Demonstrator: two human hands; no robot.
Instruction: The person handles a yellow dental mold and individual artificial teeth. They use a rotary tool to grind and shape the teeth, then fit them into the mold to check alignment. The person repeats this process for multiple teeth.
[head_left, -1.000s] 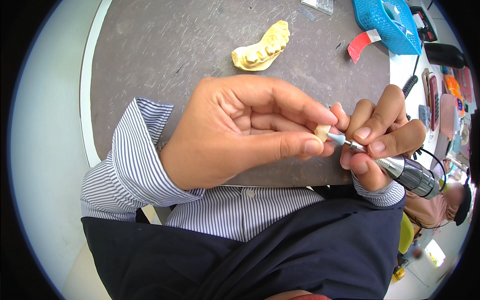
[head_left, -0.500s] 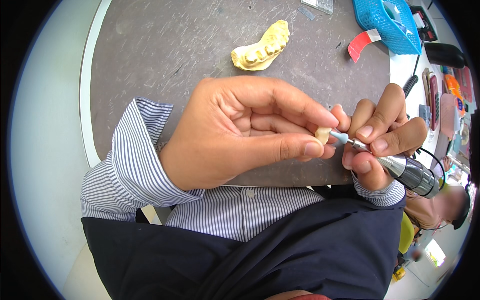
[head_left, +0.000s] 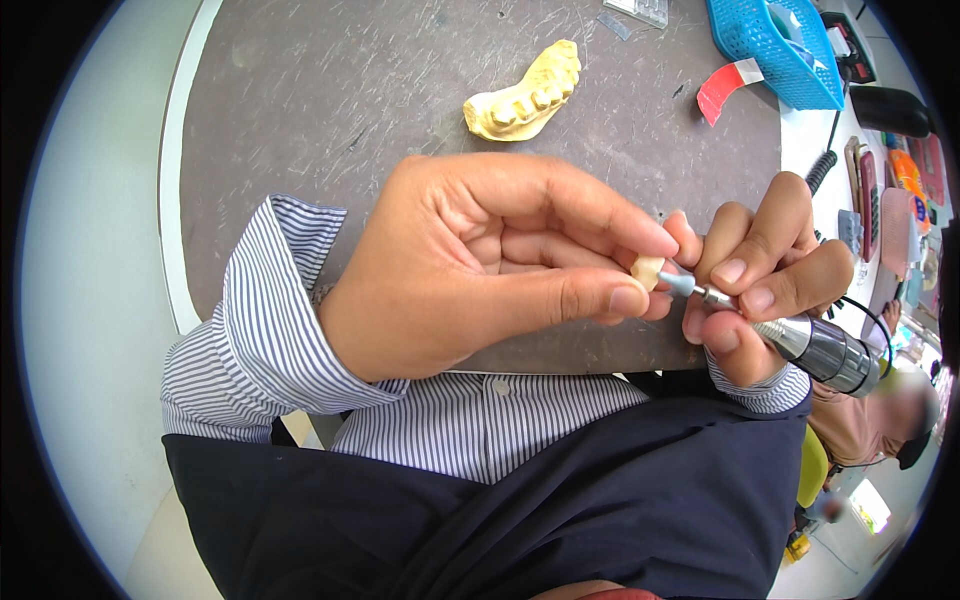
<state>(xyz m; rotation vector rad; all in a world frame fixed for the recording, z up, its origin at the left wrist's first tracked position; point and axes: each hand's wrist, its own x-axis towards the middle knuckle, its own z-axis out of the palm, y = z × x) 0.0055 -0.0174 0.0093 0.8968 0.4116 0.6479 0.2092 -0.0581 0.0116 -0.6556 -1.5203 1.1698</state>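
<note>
Between the thumb and fingertips of my left hand (head_left: 500,260) is a small cream-coloured dental crown (head_left: 647,271). My right hand (head_left: 770,270) grips a dental handpiece (head_left: 825,350) with a silver nose and dark body, held like a pen. From its nose sticks out a pale blue polishing tip (head_left: 677,284), its end against or very close to the crown's right side. Farther off on the bench mat lies a yellow plaster dental model (head_left: 525,98) with a curved row of teeth.
A scratched brown mat (head_left: 300,130) covers the bench. At the far right stand a blue mesh basket (head_left: 785,55) with items inside and a red strip (head_left: 722,92). A black coiled cord (head_left: 822,172) hangs near my right hand. Another person (head_left: 865,420) sits at the right.
The crown has turned slightly in my left fingertips. The polishing tip has shifted a little down and left along it, with my right fingers moving slightly.
</note>
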